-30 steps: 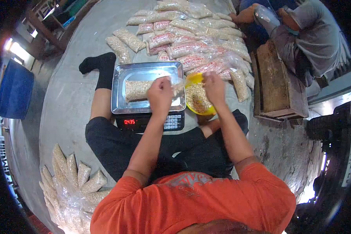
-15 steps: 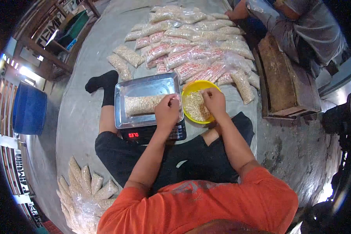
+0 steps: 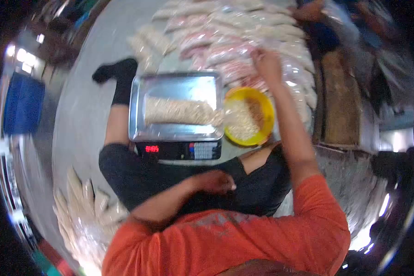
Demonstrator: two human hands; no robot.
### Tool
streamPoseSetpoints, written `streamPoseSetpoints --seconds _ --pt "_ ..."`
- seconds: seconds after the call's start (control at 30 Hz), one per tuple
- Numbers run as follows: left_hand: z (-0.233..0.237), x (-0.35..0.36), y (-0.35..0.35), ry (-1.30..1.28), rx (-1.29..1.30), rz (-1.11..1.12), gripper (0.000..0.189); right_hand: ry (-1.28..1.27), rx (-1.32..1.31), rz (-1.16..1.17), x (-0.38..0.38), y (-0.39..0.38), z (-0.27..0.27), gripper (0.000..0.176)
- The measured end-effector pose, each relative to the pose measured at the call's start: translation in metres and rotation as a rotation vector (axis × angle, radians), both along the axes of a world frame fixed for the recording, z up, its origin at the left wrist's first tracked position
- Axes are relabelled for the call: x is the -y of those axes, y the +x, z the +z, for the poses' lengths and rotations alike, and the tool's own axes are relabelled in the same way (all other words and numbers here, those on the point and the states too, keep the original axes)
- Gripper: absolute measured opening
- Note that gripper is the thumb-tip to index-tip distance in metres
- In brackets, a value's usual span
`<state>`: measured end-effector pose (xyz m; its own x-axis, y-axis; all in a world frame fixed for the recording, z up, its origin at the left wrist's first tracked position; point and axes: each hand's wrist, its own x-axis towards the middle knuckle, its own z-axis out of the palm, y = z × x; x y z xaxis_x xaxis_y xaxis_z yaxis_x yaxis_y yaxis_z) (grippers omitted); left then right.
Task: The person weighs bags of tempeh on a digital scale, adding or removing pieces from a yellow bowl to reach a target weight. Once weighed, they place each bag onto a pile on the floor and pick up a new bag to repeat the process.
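Note:
My left hand [image 3: 216, 182] is drawn back above my dark shorts, fingers curled; whether it holds anything is too blurred to see. My right hand [image 3: 267, 64] reaches past the bowl to the bags with red print [image 3: 234, 51]. Its fingers are bent down at them, and what is in them cannot be made out. A filled clear plastic bag of pale grain-like pieces [image 3: 177, 112] lies on the metal tray [image 3: 170, 83] of a digital scale [image 3: 175, 150] with lit red digits. Its gathered end points to the yellow bowl [image 3: 272, 110], which holds loose pale pieces [image 3: 241, 122].
Many filled bags [image 3: 244, 18] are stacked beyond the scale, with more filled bags [image 3: 85, 202] at lower left. A wooden box [image 3: 340, 101] stands at right near another person's arm [image 3: 308, 11]. A blue bin [image 3: 25, 103] is at left.
Both hands have left the bag end and bowl: the left drew back to my lap, the right moved forward to the red-printed bags. The scale's digits have changed, and the view has shifted.

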<state>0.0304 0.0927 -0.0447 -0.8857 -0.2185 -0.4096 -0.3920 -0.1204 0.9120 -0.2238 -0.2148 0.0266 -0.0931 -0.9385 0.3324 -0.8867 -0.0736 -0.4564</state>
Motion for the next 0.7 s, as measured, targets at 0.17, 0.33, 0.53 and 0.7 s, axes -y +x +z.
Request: streamPoseSetpoints --seconds 0.17,0.33,0.53,0.7 --pt "-0.033 0.020 0.002 0.549 0.012 0.015 0.049 0.075 -0.685 -0.025 0.205 -0.042 -0.065 0.110" --pt "-0.044 0.015 0.004 0.292 -0.094 -0.001 0.054 -0.038 -0.896 0.385 0.339 -0.125 -0.113 0.068" --pt "-0.057 0.007 0.000 0.126 -0.120 0.003 0.056 0.041 -0.711 -0.001 0.258 -0.168 -0.008 0.040" --pt "-0.022 0.020 0.003 0.416 0.012 0.009 0.053 -0.255 -0.557 -0.336 0.152 -0.242 0.109 0.031"
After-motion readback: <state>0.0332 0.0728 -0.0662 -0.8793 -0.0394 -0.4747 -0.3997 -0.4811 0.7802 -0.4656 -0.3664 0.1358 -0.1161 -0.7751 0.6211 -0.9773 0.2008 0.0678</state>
